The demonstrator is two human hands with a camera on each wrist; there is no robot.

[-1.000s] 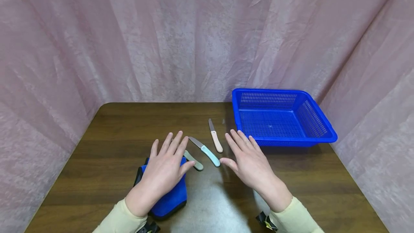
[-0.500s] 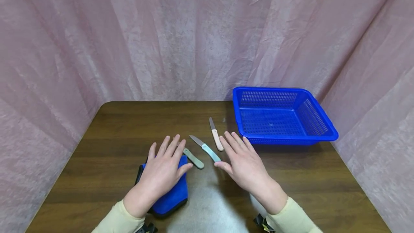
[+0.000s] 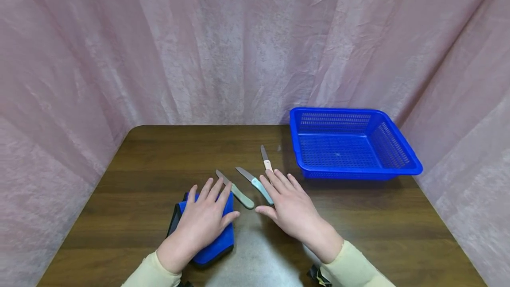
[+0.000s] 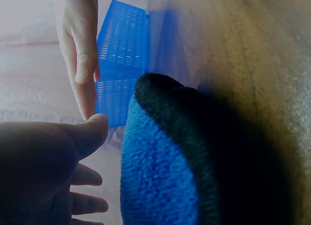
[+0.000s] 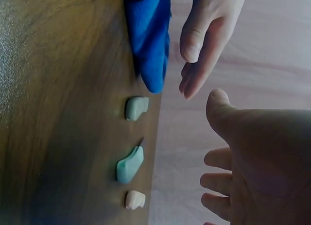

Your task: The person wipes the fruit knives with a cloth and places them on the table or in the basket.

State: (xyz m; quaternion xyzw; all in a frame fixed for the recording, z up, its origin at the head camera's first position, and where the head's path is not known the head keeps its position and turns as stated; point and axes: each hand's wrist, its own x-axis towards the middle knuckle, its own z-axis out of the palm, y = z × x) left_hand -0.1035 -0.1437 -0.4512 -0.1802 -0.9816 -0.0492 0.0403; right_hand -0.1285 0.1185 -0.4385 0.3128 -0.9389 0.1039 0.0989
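My left hand (image 3: 203, 220), fingers spread and straight, hovers palm down over a folded blue cloth (image 3: 224, 237) with black edging. A gap shows between that hand and the cloth in the right wrist view. Beside the cloth lies a knife with a green handle (image 3: 241, 197). Next to it is a knife with a turquoise handle (image 3: 260, 188), then one with a cream handle (image 3: 267, 164). My right hand (image 3: 292, 209) is held flat above the table, empty, its fingers overlapping the cream handle in the head view. All three blades point away from me.
A blue perforated plastic basket (image 3: 358, 172) with nothing in it stands at the back right of the brown wooden table (image 3: 131, 180). Pink curtains (image 3: 223, 48) hang behind the table and at both sides.
My right hand has moved left and slightly nearer to me, now covering part of the cream handle. My left hand has drawn back a little, uncovering the green knife's blade.
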